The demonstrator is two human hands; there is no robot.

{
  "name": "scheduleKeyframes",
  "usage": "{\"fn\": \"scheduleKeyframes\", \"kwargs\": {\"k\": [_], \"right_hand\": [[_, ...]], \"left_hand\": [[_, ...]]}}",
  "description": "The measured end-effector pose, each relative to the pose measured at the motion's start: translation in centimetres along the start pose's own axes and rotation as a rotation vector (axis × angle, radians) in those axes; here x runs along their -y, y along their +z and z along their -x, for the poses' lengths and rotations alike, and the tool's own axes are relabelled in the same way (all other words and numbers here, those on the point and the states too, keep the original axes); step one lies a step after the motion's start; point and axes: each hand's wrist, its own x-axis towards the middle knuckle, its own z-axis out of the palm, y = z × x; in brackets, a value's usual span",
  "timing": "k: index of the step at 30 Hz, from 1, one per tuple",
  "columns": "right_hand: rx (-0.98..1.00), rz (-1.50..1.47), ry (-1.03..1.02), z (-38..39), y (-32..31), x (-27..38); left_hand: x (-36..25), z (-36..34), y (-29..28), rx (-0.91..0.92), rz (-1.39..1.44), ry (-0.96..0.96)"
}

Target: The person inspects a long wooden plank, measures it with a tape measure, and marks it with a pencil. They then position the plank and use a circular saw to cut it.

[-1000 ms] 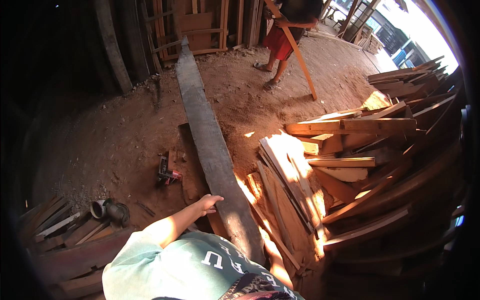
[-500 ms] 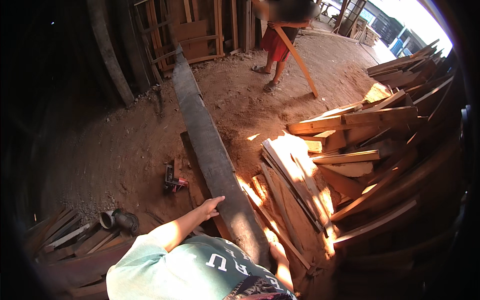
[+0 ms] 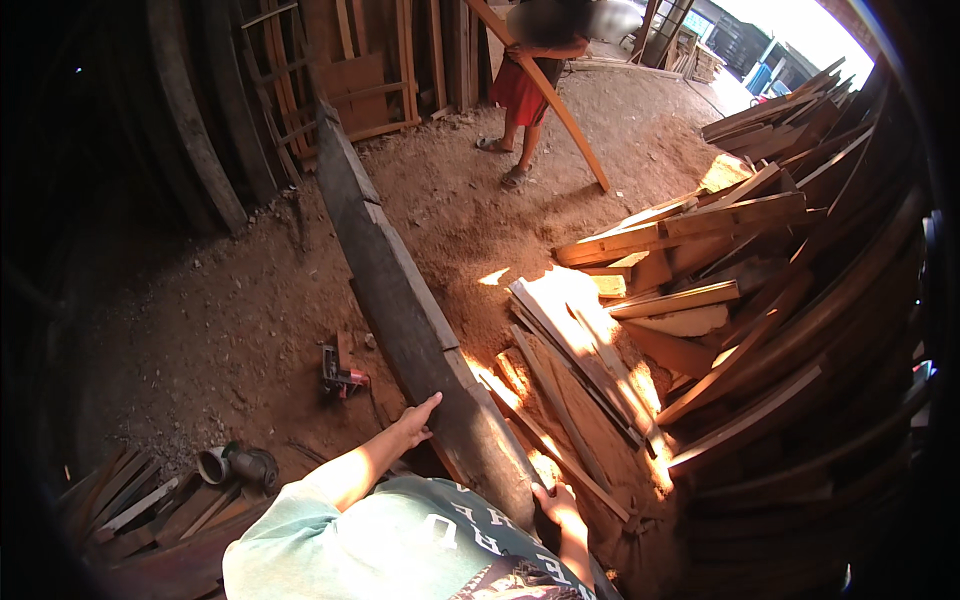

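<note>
A long, dark wooden plank (image 3: 388, 290) runs from my body toward the far left, its face tilted to the left so that the pale, notched right edge shows. My left hand (image 3: 418, 420) grips the left side of the plank, thumb on the face and fingers partly hidden at the edge. My right hand (image 3: 560, 504) is closed around the right edge, nearer my body, its fingertips over the top. Left of the plank, a red and dark power tool (image 3: 344, 376) rests on the dirt floor.
Loose boards and offcuts (image 3: 690, 235) pile up on the right, with sunlit planks and sawdust (image 3: 565, 300) beside mine. A co-worker in red shorts (image 3: 520, 105) stands ahead holding a long board (image 3: 562, 110). Scrap wood (image 3: 125, 500) and a round metal part (image 3: 250, 466) lie lower left.
The plank has rolled to the left, so its right edge now faces up more. My right hand has come up over that edge. The co-worker's board reaches higher in view.
</note>
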Motion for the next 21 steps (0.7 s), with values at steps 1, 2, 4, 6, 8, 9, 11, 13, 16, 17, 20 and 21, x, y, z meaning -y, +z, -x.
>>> {"fn": "scheduleKeyframes", "kwargs": {"k": [1,2,4,6,8,9,11,13,16,17,20,21], "right_hand": [[0.04,0.003,-0.002,1.2,-0.9,1.6],[0.079,0.007,-0.003,2.6,-2.1,3.2],[0.063,0.068,-0.032,3.6,-2.0,3.0],[0.089,0.147,-0.049,4.4,-2.2,3.6],[0.126,0.207,-0.07,5.0,-2.8,4.4],[0.151,0.228,-0.086,5.1,-3.1,4.9],[0.173,0.275,-0.096,5.3,-3.0,5.0],[0.166,0.33,-0.092,5.1,-2.4,4.8],[0.141,0.349,-0.125,4.9,-1.9,4.4],[0.168,0.357,-0.116,4.7,-2.0,4.5],[0.23,0.308,-0.092,4.6,-1.9,4.8],[0.24,0.25,-0.083,4.8,-1.8,4.7]], "left_hand": [[-0.1,0.4,-0.2,-0.002,-0.005,0.001],[-0.2,0.8,-0.4,-0.006,-0.01,0.002],[-0.4,1.3,-0.2,0.007,-0.032,-0.002],[-0.4,1.4,-0.3,0.011,-0.02,-0.009],[-0.1,0.7,-1.0,0.022,-0.01,-0.01],[0.4,-0.3,-1.6,0.029,-0.003,-0.007],[1.0,-1.4,-2.4,0.053,-0.001,-0.002],[1.1,-1.7,-2.7,0.085,-0.003,0.008],[0.8,-0.6,-2.3,0.09,0.002,0.019],[0.4,0.1,-1.9,0.052,0.008,0.01],[-0.6,2.2,-0.9,-0.032,0.019,-0.001],[-0.5,2.3,-0.9,-0.038,0.024,0.003]]}}
